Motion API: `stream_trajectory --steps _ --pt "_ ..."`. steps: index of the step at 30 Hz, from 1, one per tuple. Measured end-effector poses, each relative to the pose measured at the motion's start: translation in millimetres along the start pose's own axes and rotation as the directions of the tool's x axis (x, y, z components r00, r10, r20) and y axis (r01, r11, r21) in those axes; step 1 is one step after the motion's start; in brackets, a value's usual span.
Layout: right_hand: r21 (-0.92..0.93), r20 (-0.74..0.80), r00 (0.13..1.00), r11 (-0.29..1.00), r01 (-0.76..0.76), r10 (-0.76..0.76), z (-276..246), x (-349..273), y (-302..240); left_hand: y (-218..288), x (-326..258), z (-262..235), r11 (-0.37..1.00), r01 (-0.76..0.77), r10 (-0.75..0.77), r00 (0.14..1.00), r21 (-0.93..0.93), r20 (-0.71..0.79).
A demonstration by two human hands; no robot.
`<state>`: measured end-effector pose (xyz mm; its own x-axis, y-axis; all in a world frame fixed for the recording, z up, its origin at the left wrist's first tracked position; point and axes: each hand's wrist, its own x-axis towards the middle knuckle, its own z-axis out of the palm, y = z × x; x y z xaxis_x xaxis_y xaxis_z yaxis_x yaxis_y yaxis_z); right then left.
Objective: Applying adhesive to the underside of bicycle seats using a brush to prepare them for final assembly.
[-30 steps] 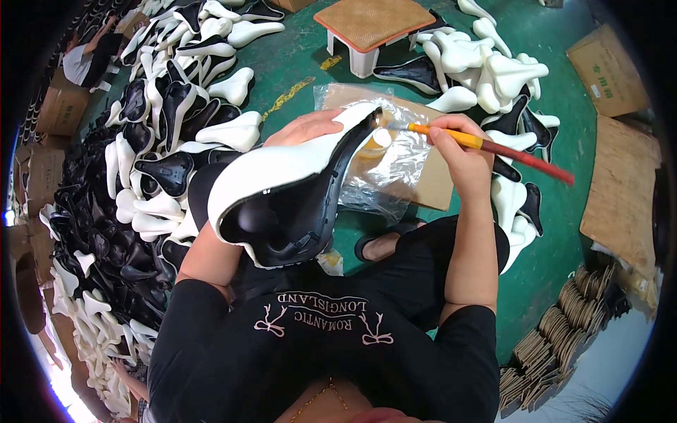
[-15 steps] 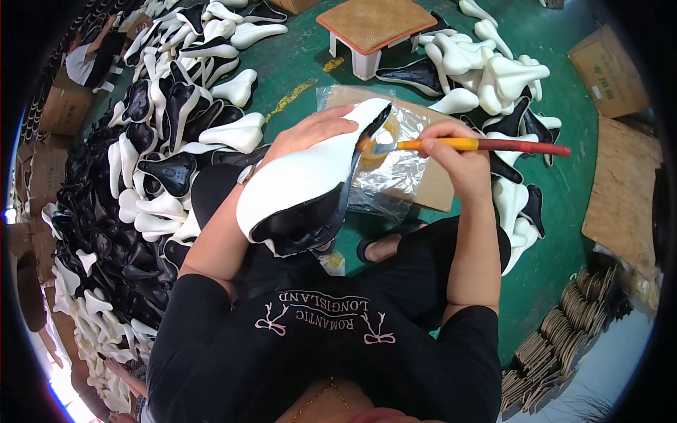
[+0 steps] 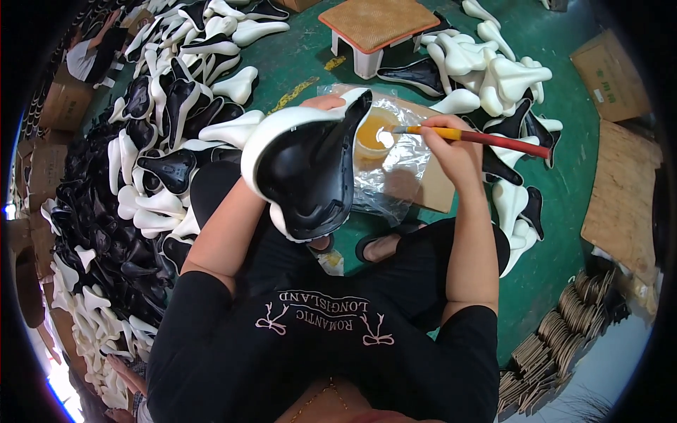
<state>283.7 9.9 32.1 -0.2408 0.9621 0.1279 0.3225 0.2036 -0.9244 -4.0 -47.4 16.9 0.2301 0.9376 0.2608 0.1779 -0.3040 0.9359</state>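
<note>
A bicycle saddle (image 3: 303, 166) with a black shell underside and a white foam edge is held up in front of me, its hollow side turned toward me. My left hand (image 3: 324, 103) grips it from behind, near the narrow nose; most of its fingers are hidden. Between the fingers of my right hand (image 3: 451, 151) is a paintbrush (image 3: 462, 135) with a yellow and red handle. The brush's bristle end is over a tub (image 3: 374, 137) of amber liquid, just right of the saddle nose. Under the tub lies clear plastic sheeting (image 3: 395, 180) on a cardboard box (image 3: 435, 192).
Piles of white foam saddle pieces (image 3: 159, 211) and black shells (image 3: 106, 243) cover the floor at left. More saddles (image 3: 518, 74) lie at the right. A low stool (image 3: 377, 25) stands ahead. Stacked cardboard (image 3: 557, 338) is at the lower right; another person (image 3: 88, 56) sits far left.
My left hand has rolled the saddle so its black underside faces me instead of the white top. The brush has moved off the saddle's edge, back over the tub.
</note>
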Motion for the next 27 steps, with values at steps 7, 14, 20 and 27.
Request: stream_trajectory --steps 7,14,20,27 --pt "-0.063 0.059 0.997 0.997 0.052 -0.048 31.7 3.8 39.1 -13.5 2.1 4.5 0.925 0.143 -0.151 0.989 -0.351 0.003" --pt "0.56 0.169 0.985 0.82 -0.116 0.024 -3.6 -6.3 -12.8 -12.2 8.1 5.4 0.986 -0.092 0.094 0.996 0.141 -0.004" --pt "0.37 0.068 0.996 0.925 -0.084 0.063 4.5 -4.9 -22.3 17.1 12.3 11.8 0.872 -0.226 0.217 0.974 0.434 0.07" --pt "0.301 0.375 0.885 0.939 0.166 -0.277 -0.5 -17.2 -44.7 12.7 21.9 1.3 0.868 -0.17 0.181 0.983 0.466 0.02"
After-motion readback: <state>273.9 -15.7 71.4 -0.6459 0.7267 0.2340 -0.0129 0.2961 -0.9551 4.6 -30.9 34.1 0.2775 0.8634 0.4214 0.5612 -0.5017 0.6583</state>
